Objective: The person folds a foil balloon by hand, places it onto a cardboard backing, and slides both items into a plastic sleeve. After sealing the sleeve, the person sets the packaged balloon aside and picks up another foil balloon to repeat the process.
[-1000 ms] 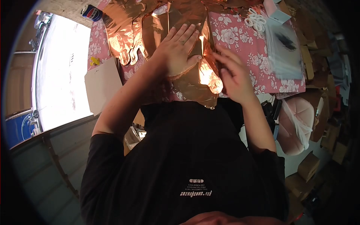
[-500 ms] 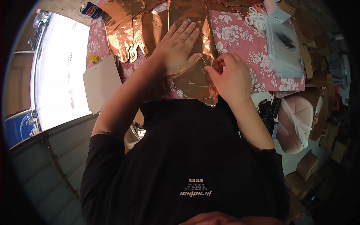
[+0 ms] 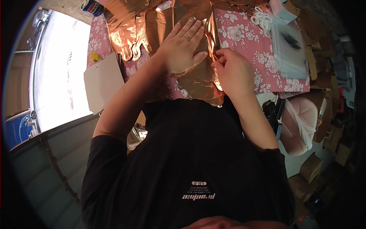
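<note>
A flat, shiny copper-coloured foil balloon [image 3: 194, 83] lies before me, its lower end near my shirt. My left hand [image 3: 186, 47] rests on it with the palm down and the fingers stretched out. At the balloon's right edge, my right hand [image 3: 233, 70] is closed, thumb and fingers pinching the foil, which creases there. More copper foil [image 3: 127, 36] with rounded tabs is spread to the left of my left hand.
Under the foil is a pink floral tablecloth [image 3: 232, 34]. A blue can [image 3: 92, 7] stands at the far left, above a cardboard sheet [image 3: 103, 82]. White ring-shaped loops [image 3: 262, 18] and clear plastic bags [image 3: 288, 49] lie right. A covered seat [image 3: 299, 124] stands lower right.
My right hand has moved slightly up and now pinches the foil edge, which has lifted and creased. The left hand stays flat on the foil, its thumb almost unmoved.
</note>
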`<state>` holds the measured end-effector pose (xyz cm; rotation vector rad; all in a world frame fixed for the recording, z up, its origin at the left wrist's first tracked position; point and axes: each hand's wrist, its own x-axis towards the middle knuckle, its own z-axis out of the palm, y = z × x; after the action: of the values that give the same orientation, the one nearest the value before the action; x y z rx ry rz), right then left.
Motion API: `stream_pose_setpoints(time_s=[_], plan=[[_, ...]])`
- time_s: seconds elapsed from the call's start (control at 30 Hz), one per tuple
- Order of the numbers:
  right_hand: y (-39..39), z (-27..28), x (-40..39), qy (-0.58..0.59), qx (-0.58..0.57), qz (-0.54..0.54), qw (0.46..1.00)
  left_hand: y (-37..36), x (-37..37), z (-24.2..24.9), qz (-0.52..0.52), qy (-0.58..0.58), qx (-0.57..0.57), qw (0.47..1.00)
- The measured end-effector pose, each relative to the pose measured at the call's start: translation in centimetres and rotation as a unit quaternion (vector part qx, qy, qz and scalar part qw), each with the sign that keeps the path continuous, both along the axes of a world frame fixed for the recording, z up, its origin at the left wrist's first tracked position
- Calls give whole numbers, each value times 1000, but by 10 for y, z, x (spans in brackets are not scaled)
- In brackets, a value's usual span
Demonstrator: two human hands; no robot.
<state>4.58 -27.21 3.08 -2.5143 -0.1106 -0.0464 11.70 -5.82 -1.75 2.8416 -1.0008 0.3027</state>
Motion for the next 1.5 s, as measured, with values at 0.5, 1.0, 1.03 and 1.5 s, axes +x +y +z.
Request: stream_pose_setpoints(time_s=[0.5, 1.0, 1.03, 1.5], plan=[[-20, -16, 2, 150, 529, -72, 832, 1, -1, 2, -3, 2, 6, 1000], [-2, -9, 11, 24, 245, -1, 969, 2, 1, 0, -7, 8, -1, 1000], [0, -3, 10, -48, 77, -5, 996, 3, 0, 1, -7, 10, -1, 1000], [-10, -17, 2, 98, 484, -43, 869, 3, -1, 1, -13, -4, -17, 1000]])
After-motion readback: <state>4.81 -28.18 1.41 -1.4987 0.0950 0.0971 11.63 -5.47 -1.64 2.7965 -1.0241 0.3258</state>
